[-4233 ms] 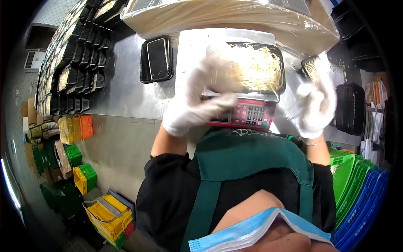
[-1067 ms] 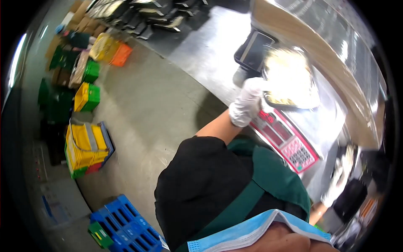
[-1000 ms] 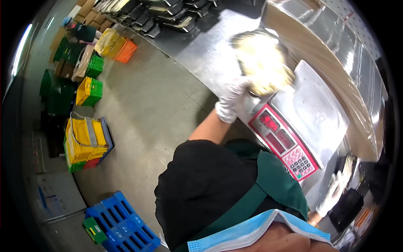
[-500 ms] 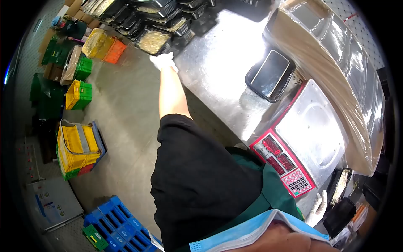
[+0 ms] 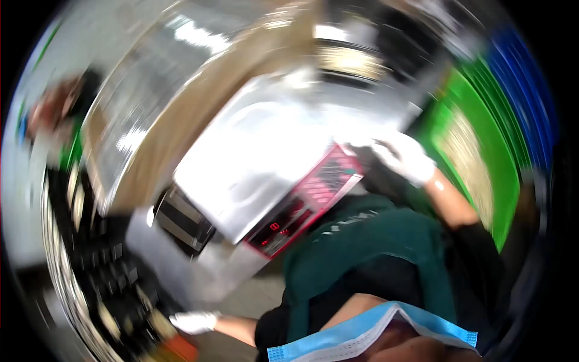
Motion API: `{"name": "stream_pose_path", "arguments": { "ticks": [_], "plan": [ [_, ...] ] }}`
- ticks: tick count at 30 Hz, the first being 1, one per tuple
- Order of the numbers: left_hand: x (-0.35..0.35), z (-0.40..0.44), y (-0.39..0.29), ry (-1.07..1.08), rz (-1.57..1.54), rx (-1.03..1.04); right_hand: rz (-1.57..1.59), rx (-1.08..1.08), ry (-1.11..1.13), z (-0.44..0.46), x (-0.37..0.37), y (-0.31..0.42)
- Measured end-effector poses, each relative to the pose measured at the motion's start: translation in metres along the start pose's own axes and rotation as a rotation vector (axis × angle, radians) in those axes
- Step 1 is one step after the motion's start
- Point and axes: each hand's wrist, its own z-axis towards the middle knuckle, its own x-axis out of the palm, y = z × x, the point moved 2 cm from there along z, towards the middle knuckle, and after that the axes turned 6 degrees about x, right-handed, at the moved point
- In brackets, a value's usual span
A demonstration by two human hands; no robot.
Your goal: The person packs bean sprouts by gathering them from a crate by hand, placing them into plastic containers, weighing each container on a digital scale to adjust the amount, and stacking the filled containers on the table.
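Observation:
The view is strongly motion-blurred. My left hand (image 5: 194, 322), in a white glove, reaches out at the lower left with its fingers stretched flat. It is near the stacked black trays (image 5: 111, 265), some with pale food in them; no held thing shows. My right hand (image 5: 407, 160), also gloved, is beside the keypad end of the scale (image 5: 235, 163), its fingers smeared but seemingly extended and nothing visible in them. A black tray (image 5: 184, 222) with a dark flat panel stands against the scale's left corner. Beyond the scale lies a black tray of pale shreds (image 5: 350, 63).
To the right, a green crate (image 5: 503, 199) holds pale shreds, with blue crates (image 5: 522, 90) behind it. A plastic-covered cardboard box (image 5: 163, 139) lines the scale's far side. Another person (image 5: 57, 108) is blurred at the far left. Something orange (image 5: 178, 349) sits low left.
My view has swung round to the right, bringing the green crate into sight and moving the scale toward the middle. My left arm now appears at the lower left, my right hand higher at right.

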Motion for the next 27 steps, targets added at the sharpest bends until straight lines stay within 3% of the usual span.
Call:
{"name": "stream_pose_path", "arguments": {
  "ticks": [2, 4, 6, 7, 9, 11, 12, 14, 16, 17, 18, 20, 23, 26, 27],
  "plan": [
    [0.016, -0.008, -0.072, -0.003, -0.374, -0.111, -0.009, -0.009, -0.088, -0.021, -0.007, -0.014],
    [0.023, -0.023, -0.167, 0.201, -0.652, 0.084, 0.033, 0.090, 0.001, -0.042, -0.021, -0.031],
    [0.033, -0.044, -0.249, 0.486, -0.976, 0.168, 0.102, 0.116, -0.064, -0.072, -0.027, -0.060],
    [0.022, -0.063, -0.306, 0.636, -1.019, 0.263, 0.129, 0.131, -0.095, -0.086, -0.033, -0.077],
    [-0.008, -0.118, -0.391, 0.799, -0.998, 0.170, 0.095, 0.135, -0.166, -0.124, -0.074, -0.110],
    [-0.004, -0.181, -0.425, 1.157, -1.135, 0.139, 0.054, 0.271, -0.402, -0.165, -0.130, -0.151],
    [-0.024, -0.211, -0.467, 1.339, -1.253, 0.294, 0.206, 0.380, -0.438, -0.185, -0.150, -0.190],
    [-0.045, -0.276, -0.518, 1.647, -1.312, 0.133, 0.046, 0.550, -0.399, -0.211, -0.170, -0.246],
    [-0.068, -0.329, -0.563, 1.656, -1.322, 0.518, -0.347, 0.568, -0.169, -0.217, -0.155, -0.274],
    [-0.074, -0.354, -0.581, 1.574, -1.362, 0.653, -0.328, 0.536, -0.081, -0.210, -0.143, -0.264],
    [-0.079, -0.374, -0.596, 1.491, -1.391, 0.785, -0.357, 0.418, -0.087, -0.205, -0.125, -0.257],
    [-0.089, -0.403, -0.622, 1.332, -1.447, 0.927, -0.886, 0.207, -0.150, -0.204, -0.067, -0.259],
    [-0.100, -0.427, -0.636, 1.334, -1.405, 0.866, -0.674, 0.098, -0.109, -0.196, -0.034, -0.273],
    [-0.094, -0.434, -0.630, 1.245, -1.318, 0.915, -0.588, 0.208, -0.074, -0.165, -0.043, -0.298],
    [-0.095, -0.433, -0.629, 1.274, -1.300, 0.902, -0.689, 0.348, 0.037, -0.159, -0.063, -0.306]
  ]
}}
